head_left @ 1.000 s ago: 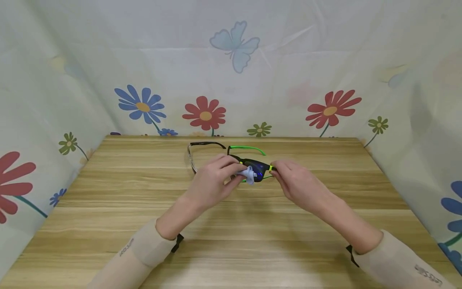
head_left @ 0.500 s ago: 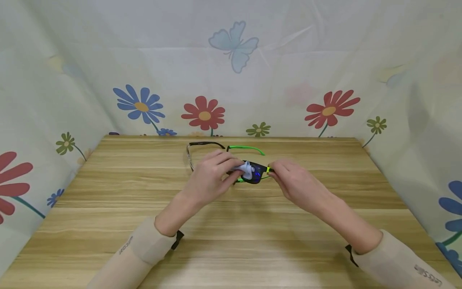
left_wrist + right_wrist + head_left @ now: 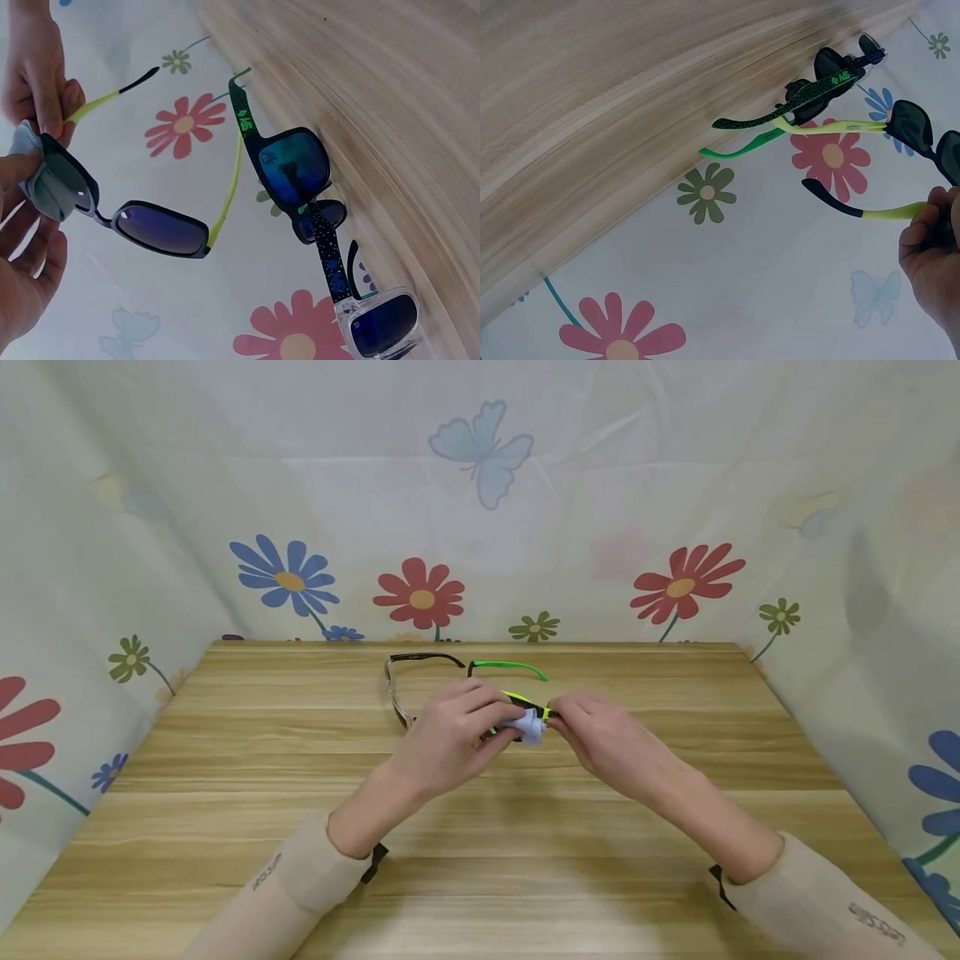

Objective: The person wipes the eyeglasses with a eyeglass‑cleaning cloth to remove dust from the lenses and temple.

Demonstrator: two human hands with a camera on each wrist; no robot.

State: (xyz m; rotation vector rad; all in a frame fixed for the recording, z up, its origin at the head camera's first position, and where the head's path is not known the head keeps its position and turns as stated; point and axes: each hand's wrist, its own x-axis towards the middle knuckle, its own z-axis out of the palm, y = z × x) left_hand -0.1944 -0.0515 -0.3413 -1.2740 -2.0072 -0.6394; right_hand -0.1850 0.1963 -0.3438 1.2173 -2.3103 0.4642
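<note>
Left hand pinching a pale blue cloth over one lens of yellow-templed sunglasses; right hand gripping them at that same end.
Thumb and fingers close in on both hands. Left of centre in the left-wrist view, the frame's long axis slopes from upper left to lower right, lenses facing the camera, temples pointing upper right.

Pale blue cloth, yellow-and-black sunglasses, lenses seemingly purple
</note>
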